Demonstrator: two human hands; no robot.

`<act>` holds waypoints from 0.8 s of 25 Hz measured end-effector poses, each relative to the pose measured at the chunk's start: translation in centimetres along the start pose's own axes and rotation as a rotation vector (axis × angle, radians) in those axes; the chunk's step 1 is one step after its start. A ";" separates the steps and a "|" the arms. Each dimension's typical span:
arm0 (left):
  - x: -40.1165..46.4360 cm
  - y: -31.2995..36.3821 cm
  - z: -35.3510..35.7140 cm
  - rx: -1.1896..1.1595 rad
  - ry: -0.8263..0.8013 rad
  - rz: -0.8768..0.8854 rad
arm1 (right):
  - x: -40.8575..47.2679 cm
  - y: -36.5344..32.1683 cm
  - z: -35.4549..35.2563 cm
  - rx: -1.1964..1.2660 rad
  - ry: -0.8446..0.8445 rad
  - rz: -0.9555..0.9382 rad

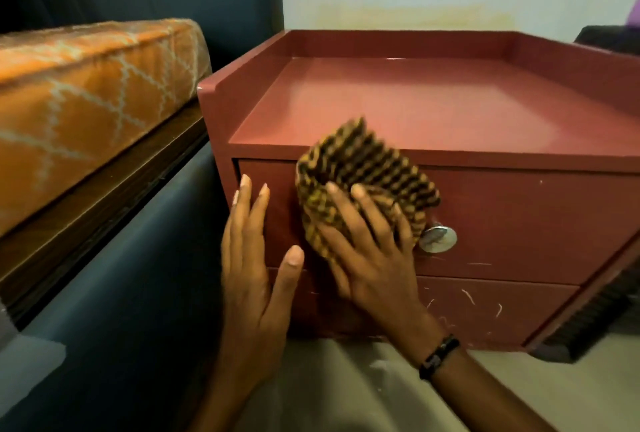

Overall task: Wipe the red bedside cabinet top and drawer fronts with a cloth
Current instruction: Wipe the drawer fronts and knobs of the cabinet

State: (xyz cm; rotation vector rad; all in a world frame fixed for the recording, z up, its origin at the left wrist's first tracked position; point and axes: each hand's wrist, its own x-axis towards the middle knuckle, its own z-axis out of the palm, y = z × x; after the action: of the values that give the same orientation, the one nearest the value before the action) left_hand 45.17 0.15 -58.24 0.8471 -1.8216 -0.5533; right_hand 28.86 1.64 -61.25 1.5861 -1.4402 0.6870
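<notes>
The red bedside cabinet (433,102) fills the middle of the view, with a raised rim around its top and two drawer fronts below. My right hand (367,248) presses a yellow-and-black checked cloth (363,168) against the upper drawer front (519,217), just left of a round silver knob (438,239). The cloth's upper edge reaches over the top's front lip. My left hand (252,258) lies flat with fingers spread on the left end of the same drawer front, holding nothing. The lower drawer front (491,314) shows pale scratches.
A bed with an orange patterned mattress (86,102) on a dark wooden frame (104,210) stands close on the left, with a dark blue panel (121,293) below it. A pale wall is behind the cabinet. A dark brush-like object (588,321) leans at the cabinet's right side.
</notes>
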 end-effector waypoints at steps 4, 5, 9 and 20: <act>-0.2 0.3 1.3 0.100 -0.141 0.095 | -7.4 1.6 0.6 0.033 -0.200 -0.221; -0.3 0.2 1.5 0.130 -0.163 0.126 | -7.5 2.7 0.3 0.041 -0.196 -0.200; -0.1 0.6 1.9 0.211 -0.214 0.205 | -8.2 6.4 -0.4 -0.035 -0.142 -0.199; -0.1 2.0 4.6 0.154 -0.121 0.237 | -1.6 12.3 -6.0 0.040 0.009 -0.075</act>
State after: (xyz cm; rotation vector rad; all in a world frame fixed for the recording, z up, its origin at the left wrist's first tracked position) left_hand 40.41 1.48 -58.70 0.6978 -2.0618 -0.3219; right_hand 17.46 8.07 -56.90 1.6573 -1.3608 0.6826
